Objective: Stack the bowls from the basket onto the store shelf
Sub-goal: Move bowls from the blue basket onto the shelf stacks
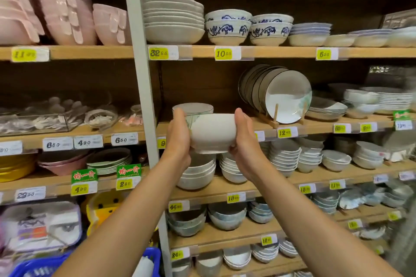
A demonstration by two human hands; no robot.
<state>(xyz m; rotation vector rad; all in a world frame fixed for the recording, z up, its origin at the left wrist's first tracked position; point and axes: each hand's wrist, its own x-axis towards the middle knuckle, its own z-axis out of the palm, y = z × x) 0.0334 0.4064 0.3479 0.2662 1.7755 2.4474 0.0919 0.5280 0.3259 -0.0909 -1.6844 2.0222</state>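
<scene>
Your left hand (pixel 177 139) & right hand (pixel 245 141) grip one white bowl (pixel 211 132), not yet on shelf bowl (pixel 193 108) just beyond; basket (pixel 155 256) below, contents unclear.

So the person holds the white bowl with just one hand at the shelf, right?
No, with both hands. The head view shows the left hand and the right hand holding the bowl from either side, at the shelf.

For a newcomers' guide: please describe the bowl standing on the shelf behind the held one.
Right of the grey upright post, take the wooden shelf with the plate rack. At its left end rests one dark-rimmed bowl; the held bowl before it touches no shelf.
</scene>
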